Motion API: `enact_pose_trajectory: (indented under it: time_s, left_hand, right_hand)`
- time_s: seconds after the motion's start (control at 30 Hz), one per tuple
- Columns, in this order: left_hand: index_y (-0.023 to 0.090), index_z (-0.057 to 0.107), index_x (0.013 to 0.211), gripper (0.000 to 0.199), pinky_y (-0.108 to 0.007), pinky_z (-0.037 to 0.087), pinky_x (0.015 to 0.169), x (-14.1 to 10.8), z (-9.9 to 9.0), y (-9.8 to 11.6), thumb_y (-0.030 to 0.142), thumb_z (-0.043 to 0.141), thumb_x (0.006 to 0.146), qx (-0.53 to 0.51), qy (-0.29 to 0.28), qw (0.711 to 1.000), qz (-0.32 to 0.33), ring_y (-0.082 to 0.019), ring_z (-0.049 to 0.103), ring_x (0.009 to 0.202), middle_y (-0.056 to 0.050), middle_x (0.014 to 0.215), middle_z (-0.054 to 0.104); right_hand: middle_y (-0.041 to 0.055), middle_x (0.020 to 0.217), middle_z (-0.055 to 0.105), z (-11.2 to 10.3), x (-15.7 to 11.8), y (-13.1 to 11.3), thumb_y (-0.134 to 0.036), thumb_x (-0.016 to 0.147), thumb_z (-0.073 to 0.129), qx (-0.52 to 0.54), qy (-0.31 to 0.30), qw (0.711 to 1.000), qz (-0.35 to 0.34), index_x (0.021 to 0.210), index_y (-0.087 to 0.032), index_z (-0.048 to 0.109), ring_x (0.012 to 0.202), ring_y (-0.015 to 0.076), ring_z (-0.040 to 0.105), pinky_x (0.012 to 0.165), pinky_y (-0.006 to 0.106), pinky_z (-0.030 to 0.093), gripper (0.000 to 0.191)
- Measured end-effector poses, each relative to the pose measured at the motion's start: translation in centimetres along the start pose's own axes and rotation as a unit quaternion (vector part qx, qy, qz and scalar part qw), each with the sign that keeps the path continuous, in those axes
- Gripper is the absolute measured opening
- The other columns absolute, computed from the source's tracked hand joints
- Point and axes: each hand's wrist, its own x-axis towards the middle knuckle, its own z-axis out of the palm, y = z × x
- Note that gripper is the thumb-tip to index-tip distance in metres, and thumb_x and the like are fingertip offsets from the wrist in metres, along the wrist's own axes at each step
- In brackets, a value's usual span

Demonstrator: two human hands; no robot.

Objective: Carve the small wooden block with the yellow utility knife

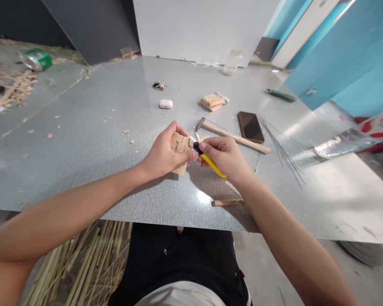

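Left hand (164, 154) clamped on small wood block (179, 144), held just above grey table (92, 140). Right hand (225, 157) gripping yellow utility knife (210, 163), blade end touching block. Hammer (232, 137) and phone (250, 126) just behind.

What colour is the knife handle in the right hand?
Yellow knife handle, black near the blade; head view.
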Motion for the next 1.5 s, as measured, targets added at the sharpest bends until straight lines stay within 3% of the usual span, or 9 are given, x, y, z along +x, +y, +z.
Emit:
enact_pose_trajectory:
  time_s: [0.23,0.4,0.57,0.7,0.83,1.03,1.2,1.33,1.5]
  left_hand:
    - [0.025,0.050,0.104,0.059,-0.029,0.059,0.052,-0.1,0.3,0.2,0.028,0.098,0.070,-0.062,0.027,0.997,-0.029,-0.018,0.072,0.058,0.003,0.080,0.072]
    - [0.024,0.047,0.106,0.042,-0.029,0.062,0.058,0.1,0.5,0.6,0.028,0.082,0.081,-0.131,0.039,0.989,-0.054,-0.018,0.076,0.066,0.000,0.089,0.076]
    - [0.025,0.048,0.105,0.039,-0.030,0.062,0.051,0.2,0.7,0.6,0.026,0.076,0.078,-0.126,0.077,0.987,-0.058,-0.018,0.072,0.059,0.003,0.077,0.073]
    - [0.026,0.047,0.104,0.039,-0.029,0.060,0.047,0.3,0.5,1.1,0.027,0.074,0.077,-0.109,0.083,0.988,-0.069,-0.019,0.071,0.055,0.002,0.075,0.074]
    - [0.026,0.047,0.104,0.035,-0.031,0.061,0.050,0.3,0.2,0.9,0.029,0.074,0.081,-0.104,0.055,0.989,-0.087,-0.019,0.072,0.056,0.001,0.079,0.075]
    - [0.025,0.047,0.102,0.034,-0.033,0.058,0.049,0.9,-0.2,-0.2,0.047,0.070,0.091,-0.129,0.029,0.981,-0.139,-0.021,0.071,0.054,-0.002,0.077,0.073]
    - [0.026,0.041,0.108,0.037,-0.036,0.059,0.055,0.8,-0.4,-0.1,0.042,0.067,0.087,-0.162,-0.026,0.976,-0.145,-0.024,0.075,0.064,-0.004,0.087,0.075]
    - [0.029,0.029,0.110,0.060,-0.036,0.061,0.062,0.7,-0.3,-0.1,0.022,0.071,0.068,-0.139,0.005,0.979,-0.146,-0.024,0.076,0.074,-0.001,0.098,0.073]
    - [0.027,0.036,0.106,0.058,-0.031,0.055,0.060,1.1,-0.5,-0.6,0.023,0.078,0.066,-0.091,0.023,0.984,-0.149,-0.020,0.071,0.071,0.000,0.090,0.071]
  right_hand:
    - [0.0023,0.066,0.067,0.4,-0.2,-0.6,-0.046,0.091,0.081,0.057,0.016,0.998,0.012,0.071,-0.019,0.068,0.056,0.0118,0.059,0.053,0.025,0.052,0.037]
    - [0.0018,0.067,0.066,0.4,0.0,-0.3,-0.040,0.097,0.073,0.056,0.036,0.998,-0.001,0.075,-0.019,0.068,0.057,0.0125,0.060,0.057,0.028,0.053,0.031]
    - [0.0009,0.063,0.063,0.3,-0.6,-1.1,-0.030,0.101,0.062,-0.060,0.100,0.989,-0.088,0.071,-0.021,0.061,0.054,0.0127,0.055,0.054,0.029,0.044,0.031]
    - [0.0010,0.065,0.062,-1.7,-2.3,-3.0,-0.034,0.103,0.062,-0.158,0.123,0.970,-0.135,0.080,-0.020,0.068,0.056,0.0144,0.053,0.053,0.031,0.037,0.027]
    - [0.0014,0.061,0.058,-4.5,-3.5,-3.1,-0.038,0.105,0.063,-0.356,0.127,0.920,-0.107,0.082,-0.021,0.071,0.056,0.0165,0.048,0.055,0.033,0.030,0.030]
    - [0.0082,0.083,0.074,-5.9,-3.2,1.0,-0.034,0.106,0.060,-0.536,0.009,0.843,-0.044,0.086,-0.020,0.077,0.072,0.0226,0.061,0.060,0.034,0.027,0.030]
    - [0.0119,0.097,0.079,-5.7,-2.6,2.1,-0.036,0.110,0.058,-0.562,0.044,0.824,-0.063,0.107,-0.018,0.085,0.082,0.0261,0.068,0.061,0.034,0.030,0.032]
    - [0.0131,0.107,0.080,-5.6,-2.5,2.3,-0.030,0.110,0.059,-0.579,0.042,0.811,-0.070,0.111,-0.017,0.085,0.094,0.0293,0.071,0.065,0.035,0.040,0.029]
    - [0.0209,0.138,0.072,-5.7,-6.5,2.1,-0.027,0.109,0.058,-0.563,0.076,0.803,-0.182,0.138,-0.012,0.073,0.130,0.0415,0.063,0.095,0.052,0.058,0.036]
